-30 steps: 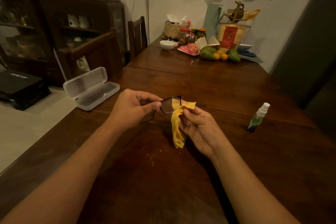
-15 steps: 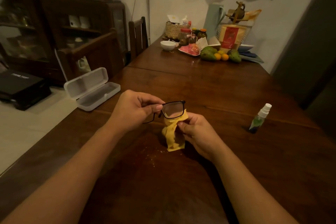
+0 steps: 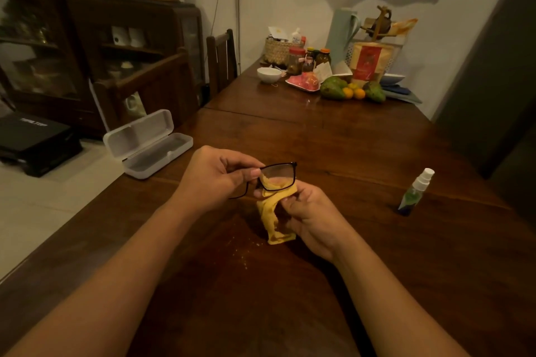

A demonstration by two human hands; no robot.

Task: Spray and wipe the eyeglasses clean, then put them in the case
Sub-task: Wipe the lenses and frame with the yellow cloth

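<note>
Above the middle of the dark brown wooden tabletop [image 3: 362, 159]: black thin-framed rectangular eyeglasses [image 3: 277, 175], held in the air by both hands. Left hand [image 3: 214, 177] closed on the frame at its left side, thumb and fingers pinching near the bridge; one black temple arm visible below, going toward 8 o'clock from the lens. Right hand [image 3: 313, 217] closed on a crumpled yellow soft cleaning cloth [image 3: 274, 217], pressing the upper part of it against the back of the right lens, so yellow visible through the glass. Lower part of the cloth hanging down toward 6 o'clock, its end close to the tabletop; touching or not, cannot tell.

At 10 o'clock from the hands, near the left edge of the tabletop: white plastic oblong eyeglasses case [image 3: 149, 143], lid open and standing up, nothing visible inside. At 3 o'clock from the hands, well apart: small clear spray bottle with green liquid and white nozzle [image 3: 414, 193], upright on the tabletop. At 12 o'clock, at the far end: white small bowl [image 3: 269, 74], green and orange fruits [image 3: 352, 90], jars, woven basket [image 3: 277, 51].
</note>
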